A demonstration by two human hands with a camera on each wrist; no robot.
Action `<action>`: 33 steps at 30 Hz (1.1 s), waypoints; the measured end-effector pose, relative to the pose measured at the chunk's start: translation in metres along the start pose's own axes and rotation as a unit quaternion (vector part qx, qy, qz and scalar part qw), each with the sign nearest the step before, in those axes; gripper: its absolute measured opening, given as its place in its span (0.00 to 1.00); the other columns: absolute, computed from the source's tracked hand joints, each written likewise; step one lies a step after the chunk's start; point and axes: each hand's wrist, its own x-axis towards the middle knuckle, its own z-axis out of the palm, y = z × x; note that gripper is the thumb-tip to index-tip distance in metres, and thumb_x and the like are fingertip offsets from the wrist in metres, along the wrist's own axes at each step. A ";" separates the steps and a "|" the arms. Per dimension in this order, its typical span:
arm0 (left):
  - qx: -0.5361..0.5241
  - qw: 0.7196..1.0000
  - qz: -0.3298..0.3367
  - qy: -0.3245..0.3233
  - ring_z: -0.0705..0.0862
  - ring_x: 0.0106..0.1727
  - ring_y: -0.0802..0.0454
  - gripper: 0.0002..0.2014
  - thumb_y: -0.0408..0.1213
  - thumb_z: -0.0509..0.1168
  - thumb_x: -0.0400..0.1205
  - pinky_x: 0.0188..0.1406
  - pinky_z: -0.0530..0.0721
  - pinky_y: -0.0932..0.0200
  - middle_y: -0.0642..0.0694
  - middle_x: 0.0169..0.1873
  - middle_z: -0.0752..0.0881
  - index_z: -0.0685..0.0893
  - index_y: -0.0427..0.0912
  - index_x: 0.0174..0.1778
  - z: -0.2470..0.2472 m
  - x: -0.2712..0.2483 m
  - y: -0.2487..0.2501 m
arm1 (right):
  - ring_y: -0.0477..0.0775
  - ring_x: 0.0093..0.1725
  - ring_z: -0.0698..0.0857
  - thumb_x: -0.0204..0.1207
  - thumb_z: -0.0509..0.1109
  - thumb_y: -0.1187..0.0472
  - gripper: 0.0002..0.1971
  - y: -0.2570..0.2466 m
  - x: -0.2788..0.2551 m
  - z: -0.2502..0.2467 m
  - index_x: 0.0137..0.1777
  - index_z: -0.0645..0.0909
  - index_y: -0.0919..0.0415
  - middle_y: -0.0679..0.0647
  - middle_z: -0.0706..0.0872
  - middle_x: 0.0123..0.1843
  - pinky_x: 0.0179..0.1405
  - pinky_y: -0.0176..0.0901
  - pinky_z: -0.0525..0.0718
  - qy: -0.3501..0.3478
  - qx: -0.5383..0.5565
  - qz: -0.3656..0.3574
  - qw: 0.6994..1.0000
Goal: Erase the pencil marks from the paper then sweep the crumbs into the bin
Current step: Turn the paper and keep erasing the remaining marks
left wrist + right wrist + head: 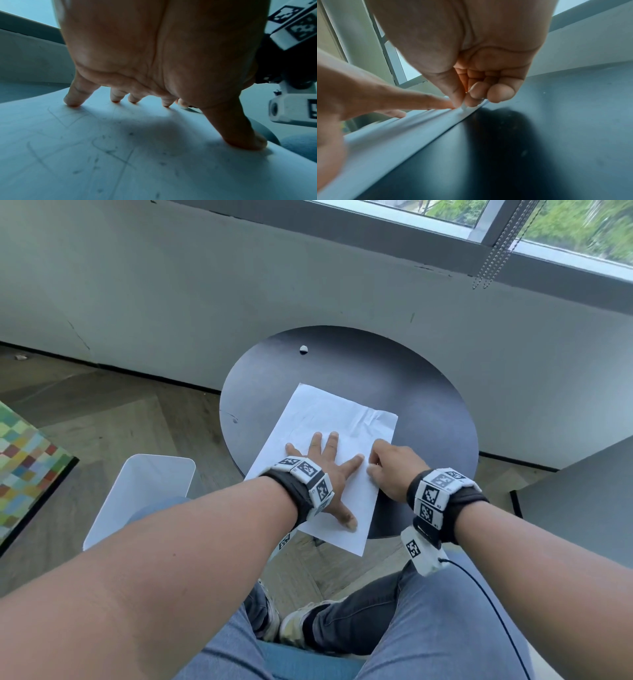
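Note:
A white sheet of paper (329, 419) lies on a round black table (411, 392). My left hand (325, 460) presses flat on it with the fingers spread. Faint pencil lines (120, 159) and dark crumbs (96, 161) show on the paper (51, 175) under that left hand (154, 54). My right hand (387, 467) is curled at the sheet's right edge, next to the left index finger. The right hand's thumb and fingers (476, 94) pinch a small white eraser (463, 107) whose tip touches the paper (402, 132); most of it is hidden. A white bin (144, 491) stands on the floor left of the table.
A small white round object (303, 349) sits near the table's far edge. A grey wall and window run behind the table. A colourful checked surface (24, 460) is at the far left. My knees and shoes are below the table's near edge.

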 end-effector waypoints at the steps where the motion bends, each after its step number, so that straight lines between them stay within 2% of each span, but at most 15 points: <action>1: -0.001 1.000 0.001 0.001 0.30 0.87 0.31 0.69 0.80 0.73 0.59 0.74 0.47 0.10 0.40 0.87 0.29 0.35 0.68 0.86 0.000 0.000 0.000 | 0.59 0.44 0.82 0.79 0.61 0.54 0.04 -0.003 -0.006 0.004 0.48 0.72 0.52 0.54 0.82 0.46 0.45 0.51 0.84 -0.002 0.002 -0.007 1.000; 7: 0.001 1.000 0.005 0.010 0.31 0.87 0.31 0.68 0.81 0.72 0.58 0.74 0.49 0.11 0.40 0.87 0.30 0.37 0.69 0.86 0.001 0.001 -0.001 | 0.56 0.43 0.81 0.82 0.62 0.53 0.03 -0.014 -0.034 0.021 0.48 0.71 0.50 0.53 0.82 0.45 0.41 0.47 0.80 -0.079 -0.008 -0.091 0.993; 9: 0.003 1.000 0.006 0.010 0.31 0.87 0.31 0.68 0.81 0.72 0.58 0.74 0.49 0.10 0.40 0.87 0.30 0.37 0.69 0.86 0.001 0.001 0.000 | 0.56 0.43 0.81 0.81 0.62 0.53 0.03 -0.009 -0.026 0.016 0.47 0.72 0.50 0.53 0.82 0.44 0.42 0.49 0.82 -0.062 -0.010 -0.073 0.995; 13: 0.005 1.000 0.003 0.006 0.31 0.87 0.31 0.68 0.81 0.72 0.59 0.73 0.46 0.09 0.41 0.87 0.29 0.34 0.69 0.86 0.001 0.000 -0.001 | 0.58 0.45 0.82 0.78 0.62 0.55 0.03 0.005 0.001 -0.002 0.48 0.74 0.53 0.54 0.84 0.46 0.45 0.50 0.83 0.011 0.007 0.015 1.000; 16: 0.005 1.000 0.003 0.006 0.31 0.87 0.31 0.68 0.82 0.71 0.59 0.73 0.46 0.09 0.41 0.87 0.29 0.34 0.69 0.86 0.002 0.000 -0.002 | 0.60 0.45 0.82 0.78 0.62 0.55 0.04 0.002 0.003 -0.005 0.49 0.74 0.54 0.55 0.84 0.46 0.47 0.51 0.84 0.011 0.000 0.017 1.000; 18: 0.004 1.000 0.005 0.008 0.30 0.87 0.32 0.68 0.81 0.71 0.59 0.73 0.46 0.09 0.41 0.87 0.29 0.35 0.68 0.86 0.001 0.000 -0.002 | 0.59 0.44 0.82 0.79 0.60 0.54 0.04 -0.004 -0.009 0.004 0.50 0.72 0.53 0.53 0.82 0.44 0.45 0.53 0.84 -0.002 -0.007 -0.021 1.000; 21: -0.002 1.000 0.004 0.003 0.30 0.87 0.32 0.65 0.80 0.71 0.62 0.73 0.44 0.09 0.41 0.87 0.29 0.37 0.68 0.87 0.001 -0.002 -0.001 | 0.60 0.45 0.82 0.82 0.60 0.54 0.07 -0.018 -0.036 0.021 0.56 0.72 0.53 0.53 0.83 0.46 0.45 0.52 0.83 -0.054 -0.019 -0.117 0.991; 23: 0.000 1.000 0.005 0.003 0.30 0.87 0.33 0.64 0.79 0.71 0.63 0.73 0.44 0.09 0.41 0.87 0.29 0.36 0.68 0.87 0.001 -0.004 -0.002 | 0.61 0.46 0.82 0.82 0.61 0.54 0.04 -0.020 -0.039 0.023 0.51 0.71 0.53 0.55 0.84 0.47 0.47 0.54 0.84 -0.062 -0.031 -0.138 0.988; 28: 0.005 1.000 0.025 0.016 0.30 0.88 0.37 0.67 0.83 0.67 0.62 0.77 0.45 0.14 0.43 0.87 0.29 0.34 0.62 0.88 0.009 -0.012 -0.009 | 0.61 0.46 0.82 0.79 0.61 0.54 0.04 0.003 -0.013 0.006 0.50 0.73 0.52 0.54 0.82 0.46 0.47 0.52 0.84 -0.015 -0.004 -0.006 1.000; 30: 0.008 0.999 0.035 0.026 0.32 0.89 0.41 0.66 0.83 0.65 0.64 0.81 0.47 0.19 0.44 0.88 0.31 0.36 0.58 0.89 0.014 -0.019 -0.016 | 0.61 0.47 0.82 0.79 0.62 0.55 0.04 0.008 -0.006 0.000 0.50 0.74 0.53 0.55 0.83 0.47 0.48 0.51 0.83 -0.015 0.005 0.014 1.000; 33: -0.018 0.999 0.021 0.028 0.35 0.90 0.47 0.61 0.84 0.57 0.69 0.84 0.48 0.25 0.47 0.89 0.33 0.39 0.54 0.90 0.010 -0.029 -0.032 | 0.59 0.48 0.82 0.79 0.62 0.55 0.03 0.012 -0.002 -0.005 0.50 0.75 0.51 0.53 0.83 0.47 0.50 0.52 0.84 -0.023 0.008 0.021 0.999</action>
